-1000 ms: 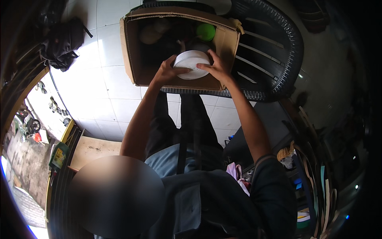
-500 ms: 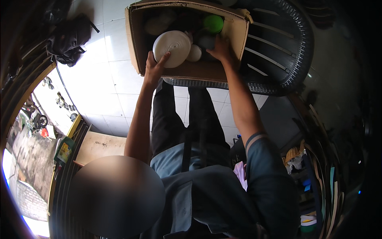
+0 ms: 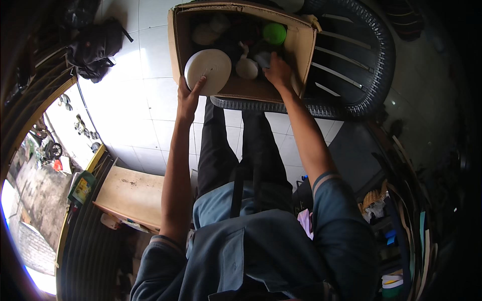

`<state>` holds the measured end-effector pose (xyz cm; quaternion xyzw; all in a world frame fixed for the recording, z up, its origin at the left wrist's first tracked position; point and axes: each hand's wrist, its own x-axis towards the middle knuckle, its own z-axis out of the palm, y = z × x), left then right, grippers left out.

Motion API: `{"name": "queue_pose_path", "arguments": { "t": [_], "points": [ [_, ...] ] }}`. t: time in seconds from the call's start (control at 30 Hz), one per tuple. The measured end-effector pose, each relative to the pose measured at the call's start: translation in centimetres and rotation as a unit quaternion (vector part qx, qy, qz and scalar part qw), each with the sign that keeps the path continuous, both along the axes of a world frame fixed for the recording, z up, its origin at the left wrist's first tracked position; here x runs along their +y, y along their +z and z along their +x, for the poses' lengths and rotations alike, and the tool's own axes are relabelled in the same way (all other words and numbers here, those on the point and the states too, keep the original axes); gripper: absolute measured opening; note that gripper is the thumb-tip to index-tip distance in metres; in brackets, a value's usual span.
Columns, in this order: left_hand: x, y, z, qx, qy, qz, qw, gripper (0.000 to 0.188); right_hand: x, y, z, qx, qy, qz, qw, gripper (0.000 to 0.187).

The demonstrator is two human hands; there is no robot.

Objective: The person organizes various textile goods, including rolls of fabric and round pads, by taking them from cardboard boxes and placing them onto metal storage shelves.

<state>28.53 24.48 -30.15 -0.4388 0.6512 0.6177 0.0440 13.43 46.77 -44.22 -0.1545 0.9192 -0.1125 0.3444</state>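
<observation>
Gripping white disc [image 3: 213, 67] at near-left edge with left hand [image 3: 188, 101] — thumb flat on face, other fingers hidden behind — over near-left corner of cardboard box [image 3: 303, 55], presumably one-handed to leave the right free. Reaching with right hand [image 3: 278, 72] into box, fingers partly curled at grey item [image 3: 262, 59], unclear whether closed on it, near cream cup-shaped piece [image 3: 247, 68]. Seen beneath box: black chair [image 3: 379, 83], likely serving as raised stand.

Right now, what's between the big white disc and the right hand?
In the head view, a small white rounded thing, then something greyish by the right hand.
</observation>
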Motion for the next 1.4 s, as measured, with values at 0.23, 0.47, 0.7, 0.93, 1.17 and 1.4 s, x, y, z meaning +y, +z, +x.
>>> {"name": "queue_pose_path", "arguments": {
  "t": [0.23,0.47,0.7,0.93,1.17,1.4],
  "points": [
    [-0.4,-0.1,1.1,-0.006,0.021,0.01,1.0,0.054,0.6,2.6,1.5,0.116,-0.161,-0.18,0.964,0.059],
    [-0.4,-0.2,1.7,0.041,0.091,0.059,0.993,0.054,-2.8,4.2,1.4,-0.133,-0.214,-0.376,0.892,0.062],
    [-0.7,-1.1,-0.2,0.051,0.096,0.075,0.991,0.052,-6.1,-1.6,3.2,-0.07,-0.077,-0.231,0.967,0.055],
    [-0.3,-2.1,-1.9,0.03,0.07,0.087,0.993,0.048,-0.9,-6.8,-1.8,-0.063,-0.013,-0.17,0.983,0.042],
    [-0.2,-2.7,-2.4,-0.001,0.061,0.099,0.993,0.05,0.6,-12.1,-3.4,-0.059,-0.122,-0.099,0.986,0.053],
    [0.1,-2.5,-2.7,-0.032,0.061,0.097,0.993,0.049,-0.2,-13.6,-3.9,0.027,-0.13,-0.018,0.991,0.063]
  ]
}}
